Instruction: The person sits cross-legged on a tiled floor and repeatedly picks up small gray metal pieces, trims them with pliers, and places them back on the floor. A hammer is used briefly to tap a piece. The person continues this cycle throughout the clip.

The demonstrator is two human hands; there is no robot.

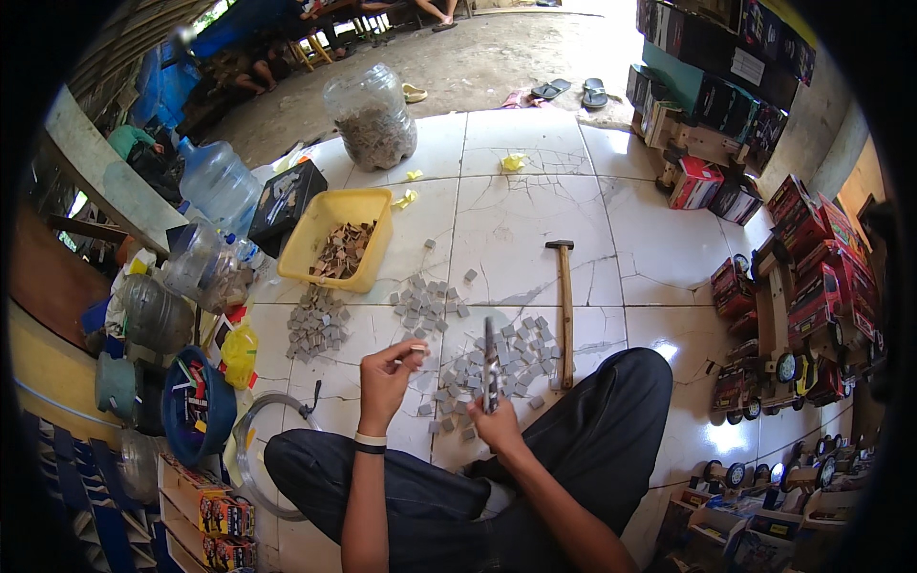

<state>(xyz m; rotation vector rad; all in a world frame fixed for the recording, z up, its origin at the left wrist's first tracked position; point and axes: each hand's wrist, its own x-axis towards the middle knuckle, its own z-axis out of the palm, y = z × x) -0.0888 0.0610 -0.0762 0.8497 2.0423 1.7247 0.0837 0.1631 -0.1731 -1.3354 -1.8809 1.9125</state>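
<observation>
My left hand (384, 380) is raised over the tiles, thumb and fingers pinched on a small pale block (419, 350). In my right hand (498, 426), a slim, dark knife-like tool (491, 361) with shiny metal parts stands upright; its exact kind is unclear. Under and around the tool lies a loose spread of small grey square blocks (521, 358). Another grey group (425, 301) sits farther off, beside a heap of brownish-grey blocks (317, 325). A hammer (565, 310) with a wooden handle rests right of the spread.
A yellow tub (382, 244) of brown pieces stands at left, near a cut plastic jug (374, 129) of debris. A blue basket (196, 444) and a wire coil (250, 430) lie beside my left knee. Toy trucks (802, 286) are stacked on the right.
</observation>
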